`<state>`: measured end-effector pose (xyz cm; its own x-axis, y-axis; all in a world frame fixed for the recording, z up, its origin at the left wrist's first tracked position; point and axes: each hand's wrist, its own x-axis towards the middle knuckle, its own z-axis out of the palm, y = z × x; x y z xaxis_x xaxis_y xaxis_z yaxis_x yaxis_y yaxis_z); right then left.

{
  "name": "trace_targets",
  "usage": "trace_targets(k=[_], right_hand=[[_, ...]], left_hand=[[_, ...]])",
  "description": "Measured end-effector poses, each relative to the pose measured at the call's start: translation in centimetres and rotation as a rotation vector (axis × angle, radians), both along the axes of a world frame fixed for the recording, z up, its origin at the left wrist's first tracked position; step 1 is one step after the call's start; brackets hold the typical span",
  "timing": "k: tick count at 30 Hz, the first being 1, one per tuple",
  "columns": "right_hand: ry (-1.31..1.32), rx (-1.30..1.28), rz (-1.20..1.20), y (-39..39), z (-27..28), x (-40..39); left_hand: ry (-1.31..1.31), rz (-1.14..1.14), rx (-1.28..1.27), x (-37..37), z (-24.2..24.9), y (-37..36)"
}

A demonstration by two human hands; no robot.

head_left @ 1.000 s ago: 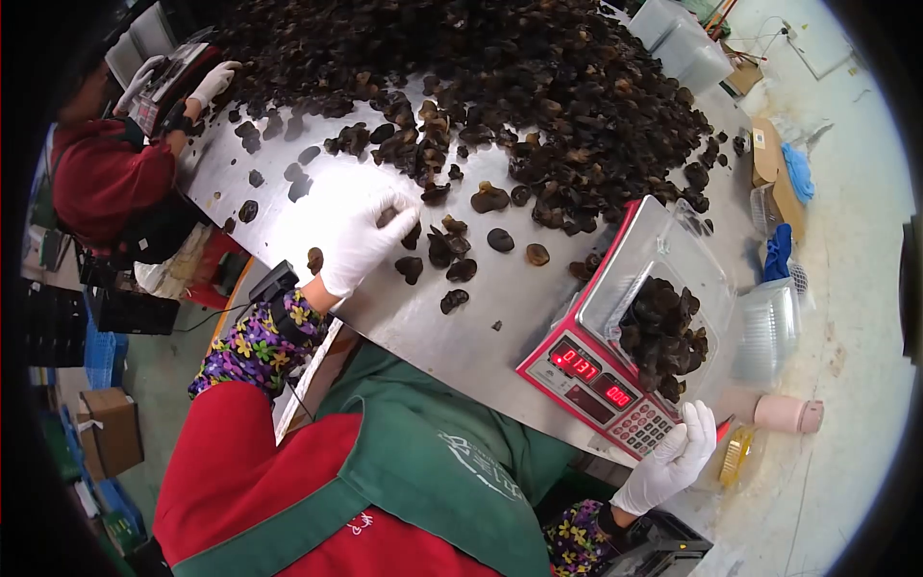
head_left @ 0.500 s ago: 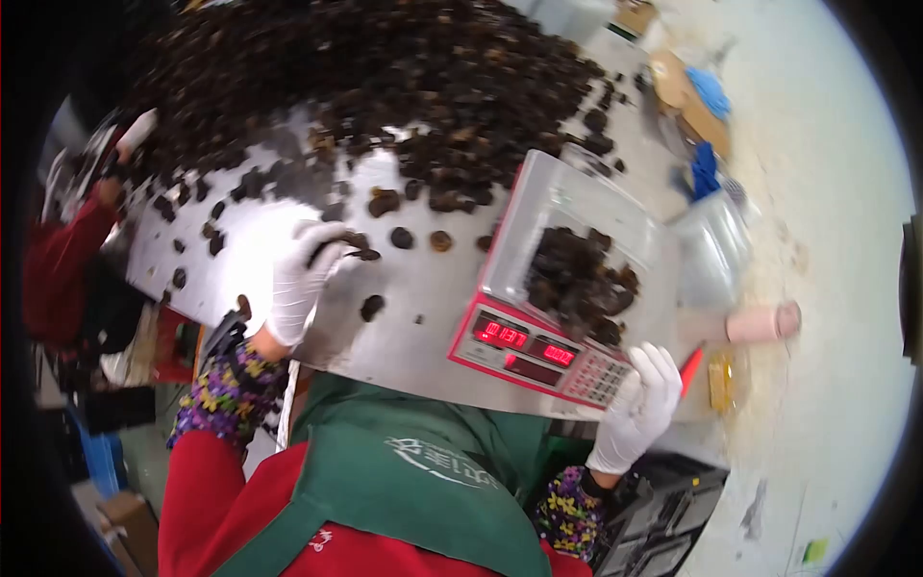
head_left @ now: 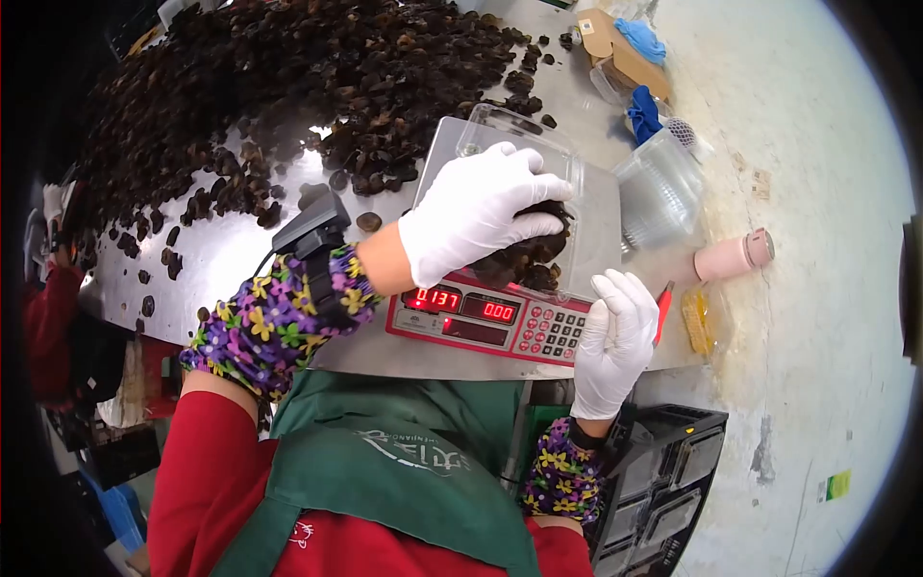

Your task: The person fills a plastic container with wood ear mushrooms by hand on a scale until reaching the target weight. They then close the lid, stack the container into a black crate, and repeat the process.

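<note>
My left hand [head_left: 490,207], in a white glove, reaches over a clear plastic box [head_left: 580,231] on a red-edged digital scale [head_left: 457,332]. Its fingers curve around dark brown, mushroom-like pieces [head_left: 529,264] in the box; the palm side is hidden. Red digits on the display read 0.137 and 0.00. My right hand [head_left: 615,346], also white-gloved, is beside the keypad at the scale's right end. Its fingers are loosely bent and apart from the thumb, with nothing visible between them.
A large heap of dark pieces [head_left: 288,77] covers the metal table's far side. To the right are stacked clear boxes [head_left: 663,188], a pink bottle [head_left: 735,255], a red-orange tool [head_left: 663,313] and a cardboard box [head_left: 615,53]. Another person's red sleeve [head_left: 58,308] shows at far left.
My left hand has moved right from the table, where it held a dark piece, onto the pieces in the box. My right hand stays by the scale's right end. The view has shifted.
</note>
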<state>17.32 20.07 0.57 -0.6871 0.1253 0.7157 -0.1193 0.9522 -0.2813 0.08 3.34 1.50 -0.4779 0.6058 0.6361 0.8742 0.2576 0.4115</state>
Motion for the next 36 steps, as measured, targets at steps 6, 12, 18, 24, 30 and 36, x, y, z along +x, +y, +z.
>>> trace_targets(k=[6, 12, 18, 24, 30, 36], right_hand=[[-0.013, -0.030, -0.001, 0.9, -0.2, -0.1], [-0.066, -0.062, 0.045, 1.9, -0.5, -1.5], [-0.251, -0.085, 0.076, 2.9, -0.4, -5.1], [-0.382, -0.009, 0.225, 2.5, -1.9, -7.1], [-0.388, 0.108, 0.177, 2.2, -1.6, -6.6], [-0.173, -0.174, 0.150, 3.5, -0.2, -5.7]], left_hand=[[-0.061, -0.072, -0.005, -1.0, -0.7, 0.2], [-0.152, -0.142, -0.024, -1.0, -0.4, -4.1], [-0.059, -0.070, -0.257, -0.3, -2.9, -4.1], [-0.225, 0.001, -0.245, -1.9, -3.8, -2.8], [-0.062, 0.066, -0.405, -1.8, -2.7, -3.0], [-0.314, -0.101, -0.088, -3.2, -3.4, -4.9]])
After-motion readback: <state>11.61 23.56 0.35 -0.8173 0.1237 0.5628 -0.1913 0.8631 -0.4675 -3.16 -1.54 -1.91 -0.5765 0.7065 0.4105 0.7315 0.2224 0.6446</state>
